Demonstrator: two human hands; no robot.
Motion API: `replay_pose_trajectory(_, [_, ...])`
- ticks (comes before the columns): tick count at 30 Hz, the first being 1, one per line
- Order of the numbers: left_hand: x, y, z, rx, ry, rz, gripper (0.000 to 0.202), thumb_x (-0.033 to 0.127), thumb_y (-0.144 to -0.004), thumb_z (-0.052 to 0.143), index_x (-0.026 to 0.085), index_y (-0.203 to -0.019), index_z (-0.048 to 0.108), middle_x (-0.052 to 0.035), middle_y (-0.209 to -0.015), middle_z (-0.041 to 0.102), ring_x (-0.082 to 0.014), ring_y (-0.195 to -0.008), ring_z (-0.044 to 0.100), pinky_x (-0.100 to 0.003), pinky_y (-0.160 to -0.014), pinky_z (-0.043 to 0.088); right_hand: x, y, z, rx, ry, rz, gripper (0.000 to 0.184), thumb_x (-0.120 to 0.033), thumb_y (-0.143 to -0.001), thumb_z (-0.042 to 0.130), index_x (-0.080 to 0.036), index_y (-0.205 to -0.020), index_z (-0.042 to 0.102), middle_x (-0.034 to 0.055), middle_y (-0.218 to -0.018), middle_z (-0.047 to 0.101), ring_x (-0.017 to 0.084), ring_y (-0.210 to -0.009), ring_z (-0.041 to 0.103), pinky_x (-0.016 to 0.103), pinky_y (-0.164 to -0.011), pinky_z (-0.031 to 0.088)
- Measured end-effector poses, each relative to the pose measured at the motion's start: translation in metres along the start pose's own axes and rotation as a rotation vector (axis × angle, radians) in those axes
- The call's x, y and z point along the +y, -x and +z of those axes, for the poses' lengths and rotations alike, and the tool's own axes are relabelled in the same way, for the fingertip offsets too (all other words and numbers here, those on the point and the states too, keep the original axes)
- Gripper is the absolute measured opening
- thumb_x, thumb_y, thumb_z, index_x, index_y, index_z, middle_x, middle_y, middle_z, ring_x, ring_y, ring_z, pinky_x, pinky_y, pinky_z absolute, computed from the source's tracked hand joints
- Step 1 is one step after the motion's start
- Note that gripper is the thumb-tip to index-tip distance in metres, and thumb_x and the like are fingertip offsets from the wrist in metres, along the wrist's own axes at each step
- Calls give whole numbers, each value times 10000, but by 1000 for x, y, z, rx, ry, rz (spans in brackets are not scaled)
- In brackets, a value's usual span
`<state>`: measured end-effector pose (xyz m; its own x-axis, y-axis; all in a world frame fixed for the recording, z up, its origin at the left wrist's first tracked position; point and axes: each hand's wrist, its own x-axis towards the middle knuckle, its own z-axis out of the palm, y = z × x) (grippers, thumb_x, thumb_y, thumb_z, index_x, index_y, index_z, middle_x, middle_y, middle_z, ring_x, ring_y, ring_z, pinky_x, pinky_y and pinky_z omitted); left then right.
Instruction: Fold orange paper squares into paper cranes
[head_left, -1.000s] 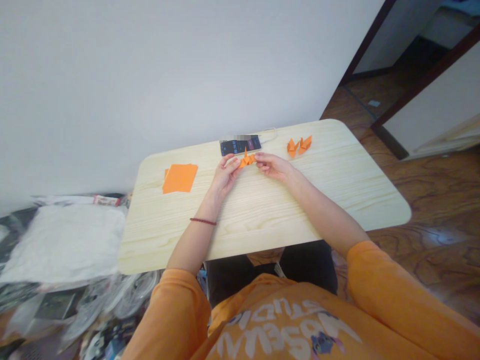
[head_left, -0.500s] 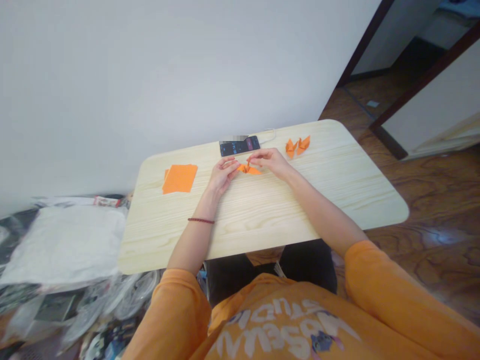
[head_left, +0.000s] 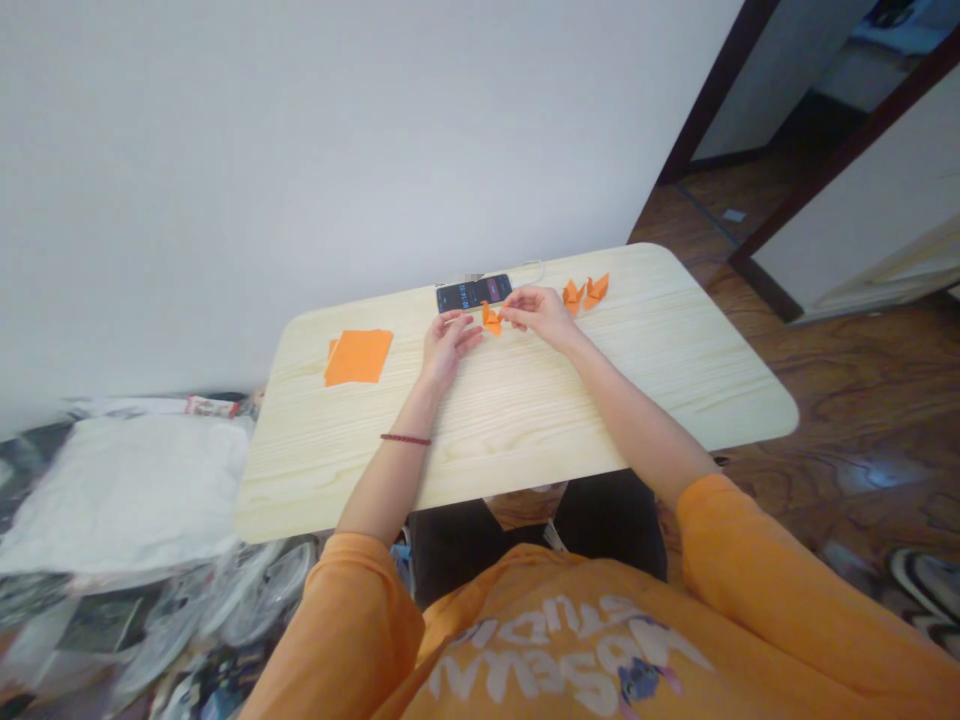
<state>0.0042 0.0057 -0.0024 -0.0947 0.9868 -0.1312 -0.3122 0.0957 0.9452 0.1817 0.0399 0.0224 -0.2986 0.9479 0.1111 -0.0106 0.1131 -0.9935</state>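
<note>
Pale wood worktop [head_left: 525, 430] with rounded corners stands against a white wall [head_left: 300, 150], open room between the hands and its near edge. Right hand [head_left: 541, 316] pinches a folded orange origami piece [head_left: 491, 319], just beside the open left hand [head_left: 450, 347]. Behind them lies a black phone [head_left: 474, 294], its screen digits too small to read. 2 folded orange figures [head_left: 585, 293] sit further right, an orange paper stack [head_left: 358, 357] left. White lettering on the orange shirt [head_left: 555, 660] appears upside down, too warped to read.
</note>
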Motion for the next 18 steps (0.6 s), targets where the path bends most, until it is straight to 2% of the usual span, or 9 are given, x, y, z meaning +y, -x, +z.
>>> replay_pose_trajectory(6, [-16,0,9,-19,-265,196,299,334,-715,699,191,-929,547,-2,-836,575,-108,-638,631,-256,-598,540,-6,-12,-19,152,111,-21,247,-325,-606,752,-171,-687,577,-2,-606,575,99,-544,501,230,-499,351])
replay_pose_trajectory(11, [-20,0,12,-25,-396,265,224,257,-734,639,190,-918,531,10,-768,563,-105,-603,604,-237,-559,507,-9,-26,-48,349,419,-134,149,-250,-627,748,-158,-674,641,-1,-627,580,106,-594,452,258,-609,355])
replay_pose_trajectory(15, [-18,-1,13,-11,-453,275,218,224,-715,624,192,-909,530,16,-714,564,-119,-592,586,-241,-542,479,-14,-27,-72,390,546,-142,103,-223,-663,720,-155,-729,681,3,-661,585,107,-577,394,268,-607,326])
replay_pose_trajectory(18, [-19,-4,12,-2,-506,283,213,209,-714,604,192,-915,535,17,-707,571,-114,-563,570,-238,-528,461,-16,-19,-83,381,570,-114,102,-215,-661,713,-145,-731,692,2,-637,550,114,-587,409,265,-594,312])
